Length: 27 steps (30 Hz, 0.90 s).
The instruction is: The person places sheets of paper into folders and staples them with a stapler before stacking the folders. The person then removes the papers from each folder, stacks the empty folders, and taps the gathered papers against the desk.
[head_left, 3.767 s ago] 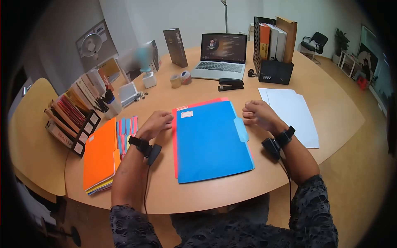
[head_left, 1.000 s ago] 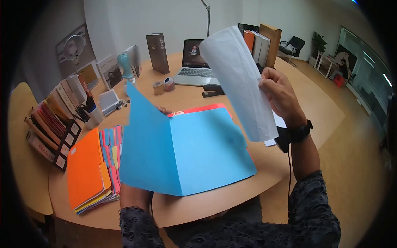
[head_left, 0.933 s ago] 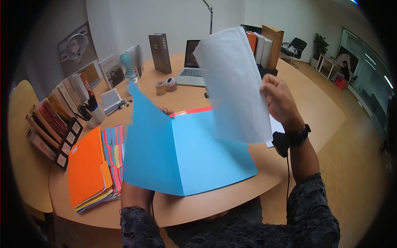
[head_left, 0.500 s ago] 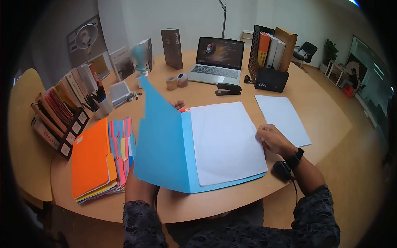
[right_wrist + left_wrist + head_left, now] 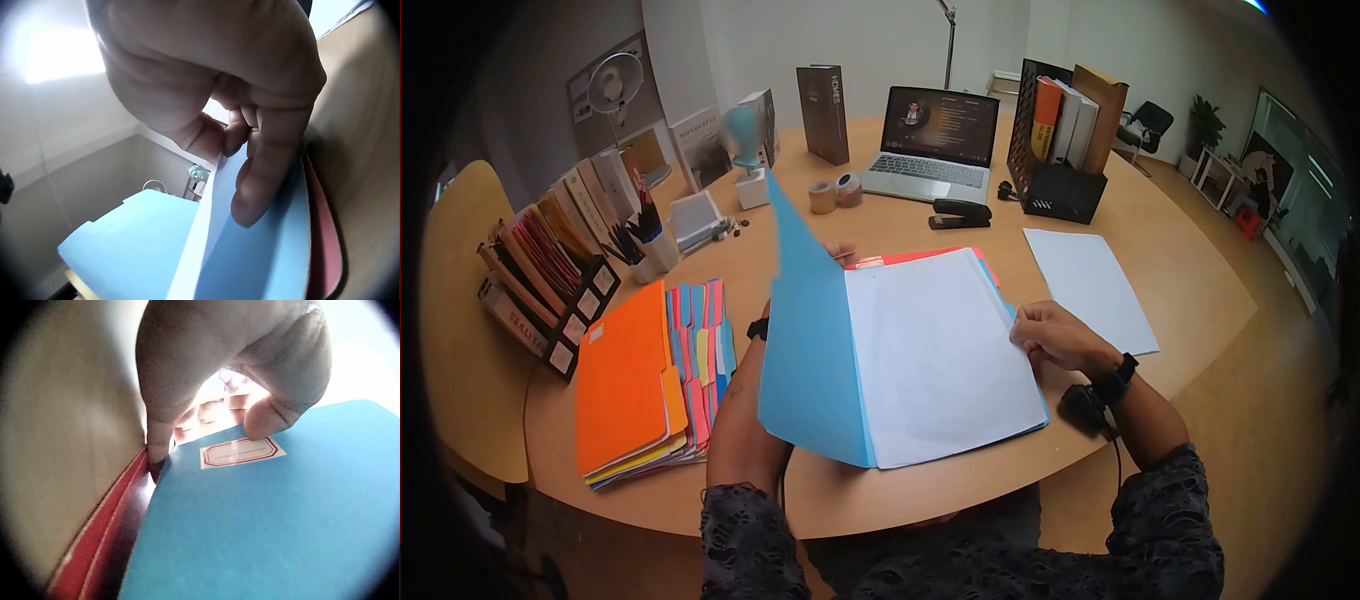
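A blue folder (image 5: 815,350) stands half opened, its left cover raised and its right side lying over a red folder (image 5: 920,257). My left hand (image 5: 840,252), mostly hidden behind the cover in the head view, pinches the cover's top edge; in the left wrist view the thumb lies beside a red-bordered label (image 5: 242,452). A white sheet of paper (image 5: 945,360) covers most of the folder's right inner side. With thumb and curled fingers, my right hand (image 5: 1055,335) pinches the sheet's right edge, lifted slightly off the blue card in the right wrist view.
More white paper (image 5: 1090,290) lies to the right. Orange folders (image 5: 625,385) and several tabbed ones are stacked at left, by a file rack (image 5: 585,315) and pen cup (image 5: 655,255). Behind stand a stapler (image 5: 960,213), tape rolls (image 5: 835,193), and a laptop (image 5: 930,165).
The blue folder was opened by my left hand. My right hand carried the white sheet through the air and laid it on the folder's right side, then the sheet shifted slightly left toward the fold.
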Available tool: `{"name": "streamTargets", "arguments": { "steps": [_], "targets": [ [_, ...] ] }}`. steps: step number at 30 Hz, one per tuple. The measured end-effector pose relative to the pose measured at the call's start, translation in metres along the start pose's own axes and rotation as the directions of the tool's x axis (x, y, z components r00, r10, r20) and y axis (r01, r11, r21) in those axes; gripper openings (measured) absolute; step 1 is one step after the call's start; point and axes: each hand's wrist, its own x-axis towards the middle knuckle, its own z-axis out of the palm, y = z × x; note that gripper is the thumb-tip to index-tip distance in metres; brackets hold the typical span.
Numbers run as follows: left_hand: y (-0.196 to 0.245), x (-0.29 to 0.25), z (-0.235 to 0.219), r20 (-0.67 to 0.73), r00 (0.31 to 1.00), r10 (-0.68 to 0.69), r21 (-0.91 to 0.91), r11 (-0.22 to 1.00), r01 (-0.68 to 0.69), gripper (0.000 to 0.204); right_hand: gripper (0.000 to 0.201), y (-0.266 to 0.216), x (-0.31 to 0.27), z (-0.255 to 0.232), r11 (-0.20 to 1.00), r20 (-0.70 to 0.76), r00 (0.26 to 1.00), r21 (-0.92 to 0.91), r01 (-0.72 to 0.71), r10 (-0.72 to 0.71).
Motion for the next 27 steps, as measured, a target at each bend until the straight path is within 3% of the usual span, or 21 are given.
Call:
{"name": "streamTargets", "arguments": {
  "steps": [5,7,9,13,18,20,26,27],
  "targets": [
    [-0.006,0.01,-0.014,0.079,0.996,0.042,0.092,0.995,-0.05,0.023,0.019,-0.006,-0.002,0.002,0.998,0.027,0.998,0.028,-0.049,0.048],
    [-0.006,0.013,-0.013,0.08,0.996,0.031,0.09,0.995,-0.038,0.027,0.017,0.006,0.009,-0.004,0.999,0.048,0.999,-0.03,0.018,-0.017],
    [-0.004,0.01,-0.004,-0.012,1.0,0.027,0.149,0.989,-0.025,0.03,0.017,0.009,0.013,-0.007,0.998,0.013,0.999,-0.044,0.04,-0.039],
    [-0.007,0.02,-0.009,-0.008,0.999,0.031,0.183,0.983,-0.029,0.033,0.018,0.0,0.007,-0.003,0.997,-0.022,0.998,-0.052,0.051,-0.052],
    [-0.006,0.011,0.003,-0.099,0.995,0.008,0.24,0.971,0.016,0.036,0.02,-0.013,0.0,0.006,0.995,0.002,0.999,-0.091,0.037,-0.037],
    [-0.004,0.004,0.005,-0.057,0.998,0.034,0.244,0.97,-0.019,0.036,0.022,-0.016,0.0,0.008,0.994,0.008,0.999,-0.099,0.053,-0.053],
    [-0.011,0.01,-0.003,-0.041,0.997,0.067,0.285,0.957,-0.053,0.037,0.041,-0.017,0.002,0.0,0.965,0.015,0.996,-0.25,0.084,-0.082],
    [-0.012,0.01,-0.002,-0.066,0.995,0.074,0.274,0.96,-0.053,0.036,0.045,-0.017,0.001,-0.001,0.923,0.034,0.998,-0.381,0.062,-0.053]
  ]
}}
